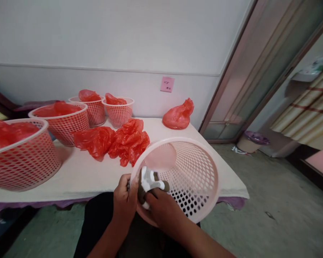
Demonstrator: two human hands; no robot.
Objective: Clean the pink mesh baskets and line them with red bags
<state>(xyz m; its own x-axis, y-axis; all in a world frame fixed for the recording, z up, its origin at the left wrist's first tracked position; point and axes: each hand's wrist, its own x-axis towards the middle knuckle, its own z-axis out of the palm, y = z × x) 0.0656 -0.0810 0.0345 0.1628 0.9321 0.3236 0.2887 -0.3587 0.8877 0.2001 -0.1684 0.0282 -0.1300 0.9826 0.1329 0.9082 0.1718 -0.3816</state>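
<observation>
A pink plastic basket [216,172] with perforated walls lies tilted on its side at the table's front edge, its mouth facing me. My left hand [125,199] is closed around its rim on the left. Reaching into the mouth, my right hand [161,206] presses a bunched white and brown cloth [150,180] against the inner wall near that rim. The cloth partly covers my right fingers. Crumpled red plastic bags [130,141] lie on the table just behind the basket.
Several more pink baskets [54,161] with red bags inside stand along the left of the white-covered table [78,179]. A filled red bag [178,115] sits at the back right by the wall. A pink note [167,84] is on the wall; a bin [251,142] stands by the door.
</observation>
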